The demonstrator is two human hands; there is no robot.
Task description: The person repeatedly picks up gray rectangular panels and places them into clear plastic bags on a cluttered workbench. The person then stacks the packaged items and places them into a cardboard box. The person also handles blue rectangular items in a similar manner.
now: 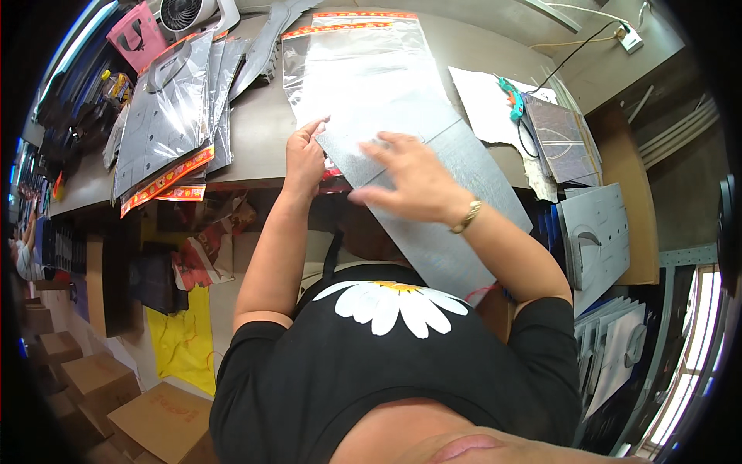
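Currently worked on: a grey panel [464, 209], slanting from the clear bag [363, 62] on the counter [259, 143] past the front edge toward the person's chest; whether its upper end lies in or on the bag, I cannot tell.
Left hand [305, 160]: fingers pinching the panel's left edge near the bag.
Right hand [415, 176]: over the panel, fingers spread and blurred, hiding part of its surface; cannot tell whether they touch.
Counter, left: a pile of bagged grey panels [162, 116]; beyond it, a pink bag [133, 35] and a white fan [183, 11].
Counter, right: a torn white sheet [481, 97], a teal tool [510, 100] with its cord, dark grey boards [560, 139].
Below: a yellow sheet [182, 340] and cardboard boxes [162, 421] at left; pale panels [599, 236] upright at right.
Printing: orange-red strips [168, 181] with lettering on the bags; reddish marks on one box.
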